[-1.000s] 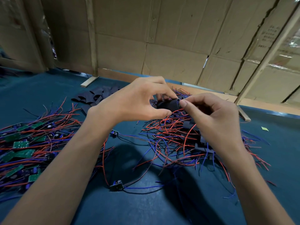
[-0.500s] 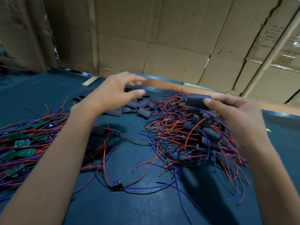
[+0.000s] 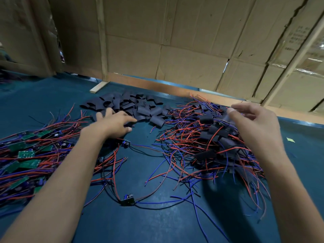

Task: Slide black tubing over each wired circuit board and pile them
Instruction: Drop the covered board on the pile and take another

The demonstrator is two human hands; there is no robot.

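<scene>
A heap of short black tubing pieces (image 3: pixel 140 107) lies at the back middle of the table. My left hand (image 3: pixel 114 124) reaches onto its near edge with fingers spread, touching the pieces. On the left lies a pile of bare green circuit boards (image 3: pixel 24 155) with red and blue wires. On the right is the pile of boards sleeved in black tubing (image 3: pixel 215 137). My right hand (image 3: pixel 254 125) hovers blurred over that pile, fingers loosely curled, with nothing plainly held. Two loose wired boards, one (image 3: pixel 127 201) and another (image 3: pixel 126 143), lie between the piles.
The dark teal table mat (image 3: pixel 157 221) spreads toward me. A cardboard wall (image 3: pixel 175 50) closes the back, with a wooden strip (image 3: pixel 99 87) at its foot. A small yellow scrap (image 3: pixel 290 139) lies at the far right.
The hands were together on one tube; they parted. My right hand carried the sleeved board to the right pile and no longer grips it. My left hand moved down onto the tubing heap.
</scene>
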